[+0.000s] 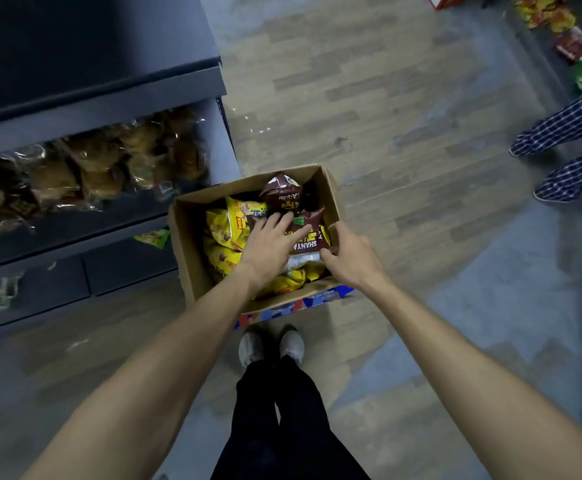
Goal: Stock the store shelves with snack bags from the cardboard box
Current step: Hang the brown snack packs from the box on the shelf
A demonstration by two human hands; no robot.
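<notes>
An open cardboard box (192, 265) stands on the floor ahead of my feet, filled with yellow snack bags (222, 230) and brown ones. A brown snack bag (308, 237) lies on top near the box's right side. My left hand (270, 245) rests on it with fingers spread flat. My right hand (346, 256) curls its fingers and thumb around the bag's right edge. A second brown bag (281, 194) sits at the far end of the box.
A dark shelf unit (109, 109) runs along the left, its middle shelf holding clear-wrapped baked goods (88, 171). Another person's checked trouser legs (566, 147) stand at the right. Packets (570, 43) line the far right wall. Wood-pattern floor lies beyond the box.
</notes>
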